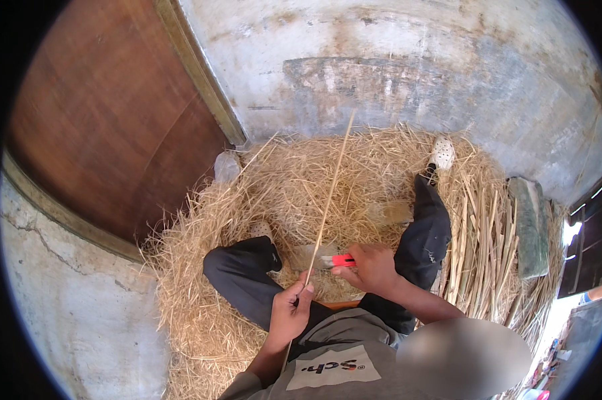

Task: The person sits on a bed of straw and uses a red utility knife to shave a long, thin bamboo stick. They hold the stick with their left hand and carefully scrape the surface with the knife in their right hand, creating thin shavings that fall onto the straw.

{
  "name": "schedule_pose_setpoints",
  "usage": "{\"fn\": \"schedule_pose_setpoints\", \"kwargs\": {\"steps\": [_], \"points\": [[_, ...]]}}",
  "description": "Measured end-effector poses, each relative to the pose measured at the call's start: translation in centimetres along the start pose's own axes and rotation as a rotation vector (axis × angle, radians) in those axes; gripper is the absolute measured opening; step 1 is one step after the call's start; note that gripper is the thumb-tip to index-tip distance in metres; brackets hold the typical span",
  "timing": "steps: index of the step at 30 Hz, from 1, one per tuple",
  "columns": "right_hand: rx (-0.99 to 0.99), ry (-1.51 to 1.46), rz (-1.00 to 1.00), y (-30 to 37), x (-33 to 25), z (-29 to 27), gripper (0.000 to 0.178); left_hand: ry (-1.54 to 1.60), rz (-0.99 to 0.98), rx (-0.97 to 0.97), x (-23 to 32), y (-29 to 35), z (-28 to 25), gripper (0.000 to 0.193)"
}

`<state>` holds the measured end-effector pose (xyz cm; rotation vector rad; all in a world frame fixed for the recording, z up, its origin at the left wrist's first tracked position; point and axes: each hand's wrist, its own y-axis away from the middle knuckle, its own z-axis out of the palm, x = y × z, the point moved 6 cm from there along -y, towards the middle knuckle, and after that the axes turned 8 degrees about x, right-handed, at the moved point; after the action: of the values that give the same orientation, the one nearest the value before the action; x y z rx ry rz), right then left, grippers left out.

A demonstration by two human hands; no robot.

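Note:
A long, thin, pale strip (333,190), like split bamboo or cane, slants upward and away between my knees. My left hand (291,310) is closed round it near its lower part, thumb along the strip. Its lower end runs down past my wrist, in front of my shirt. To the right, my right hand (373,267) grips a red utility knife (343,260), which points left toward the strip just above my left hand. Whether the blade touches the strip is too small to tell.
Straw-like shavings (301,180) cover the floor round my legs. At the right lie many split sticks (477,247) beside a greenish slab (531,230). A brown door (121,113) stands at the left, and a stained wall (394,80) closes off the far side.

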<state>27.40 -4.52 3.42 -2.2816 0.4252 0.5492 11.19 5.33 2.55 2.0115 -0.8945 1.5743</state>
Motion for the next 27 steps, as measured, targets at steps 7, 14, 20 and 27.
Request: {"fn": "schedule_pose_setpoints", "kwargs": {"steps": [7,14,20,27], "points": [[0.121,0.256,-0.058,-2.1,3.9,0.5,0.053,-0.079,0.028,-0.098,0.2,1.3,0.8,0.031],[0.044,0.381,-0.209,-4.6,7.8,1.1,0.056,-0.26,0.013,-0.122,0.3,2.3,1.0,0.034],[0.024,0.465,0.123,-8.4,16.4,-0.1,0.054,-0.275,-0.066,-0.204,-2.6,5.6,0.8,0.034],[0.239,0.533,0.913,-5.7,32.9,-6.9,0.076,0.063,-0.215,-0.324,-5.5,9.5,-0.1,0.031]]}}
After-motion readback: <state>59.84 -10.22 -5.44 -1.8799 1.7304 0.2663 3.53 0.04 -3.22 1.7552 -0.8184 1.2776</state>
